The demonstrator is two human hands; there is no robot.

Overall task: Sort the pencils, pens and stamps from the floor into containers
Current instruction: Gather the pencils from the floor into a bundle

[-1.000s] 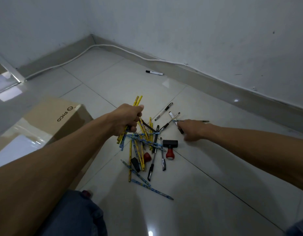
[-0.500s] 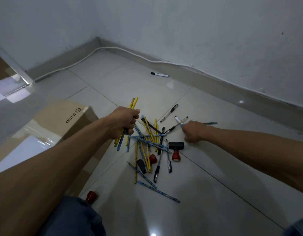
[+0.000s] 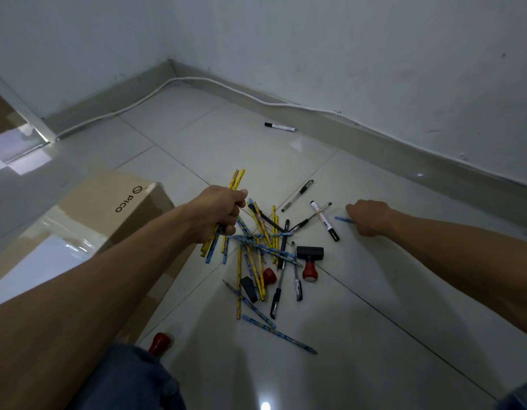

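Two hands work over the tiled floor (image 3: 359,335). At the left edge of the frame sits one cardboard box (image 3: 114,208) printed with "PICO", wrapped in glossy tape. At lower left, one red stamp handle (image 3: 159,343) shows beside a denim-covered knee (image 3: 129,380). Left of centre, the left hand (image 3: 219,213) is clenched round a bundle of pencils (image 3: 211,247), yellow and blue; at least three can be counted, their ends sticking out above and below the fist. In the middle lies the pile (image 3: 262,250) of crossed yellow and blue pencils and dark pens, too tangled for an exact count. Within it are two stamps: one with a black block and red knob (image 3: 309,261) and another, smaller, with a red knob (image 3: 269,276) half under the pencils. One clear pen (image 3: 297,195) lies just above the pile, and one white marker (image 3: 324,220) at its right. Further right, the right hand (image 3: 370,217) is curled round one blue pencil (image 3: 342,219), low to the floor. In the upper middle, one black-and-white marker (image 3: 280,127) lies alone near the skirting, well apart from the rest.
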